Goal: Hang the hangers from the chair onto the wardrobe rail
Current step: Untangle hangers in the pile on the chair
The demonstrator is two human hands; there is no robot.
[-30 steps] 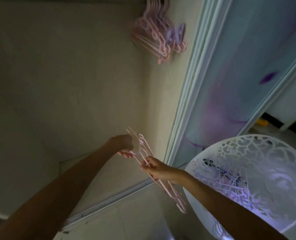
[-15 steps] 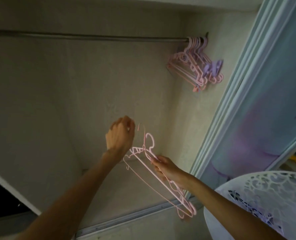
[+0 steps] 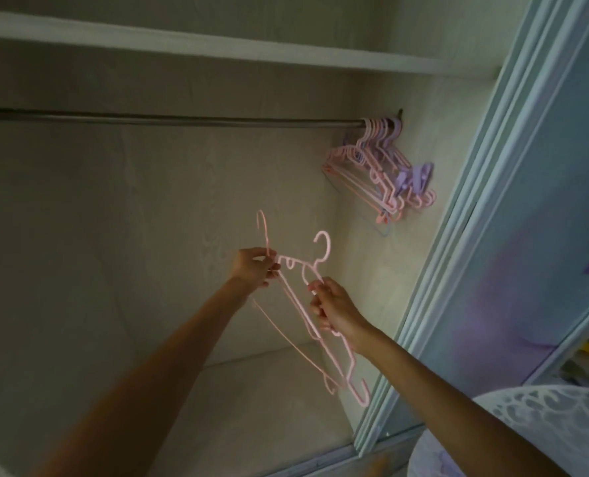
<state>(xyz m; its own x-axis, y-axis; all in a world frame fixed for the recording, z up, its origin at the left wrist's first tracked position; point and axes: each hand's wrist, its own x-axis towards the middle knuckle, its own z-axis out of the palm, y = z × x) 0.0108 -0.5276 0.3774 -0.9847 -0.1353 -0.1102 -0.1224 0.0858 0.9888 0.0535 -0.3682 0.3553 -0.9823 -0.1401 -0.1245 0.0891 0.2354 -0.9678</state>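
Inside the wardrobe a metal rail (image 3: 182, 119) runs across under a shelf. Several pink and purple hangers (image 3: 379, 166) hang bunched at its right end. My left hand (image 3: 253, 268) pinches a thin pink hanger (image 3: 286, 335) just below its hook, which points up. My right hand (image 3: 334, 309) grips a small bunch of pink hangers (image 3: 324, 325) near their necks, one hook sticking up above my fingers. Both hands are well below the rail, close together, and the hangers slant down to the right.
A white shelf (image 3: 217, 46) sits above the rail. The pale blue sliding door frame (image 3: 458, 235) stands on the right. The white lattice chair back (image 3: 544, 418) shows at the bottom right. The wardrobe floor (image 3: 251, 407) lies below.
The view has tilted up, showing the rail and shelf. Both hands have risen, and my left hand has drawn one thin hanger apart from the bunch in my right hand.
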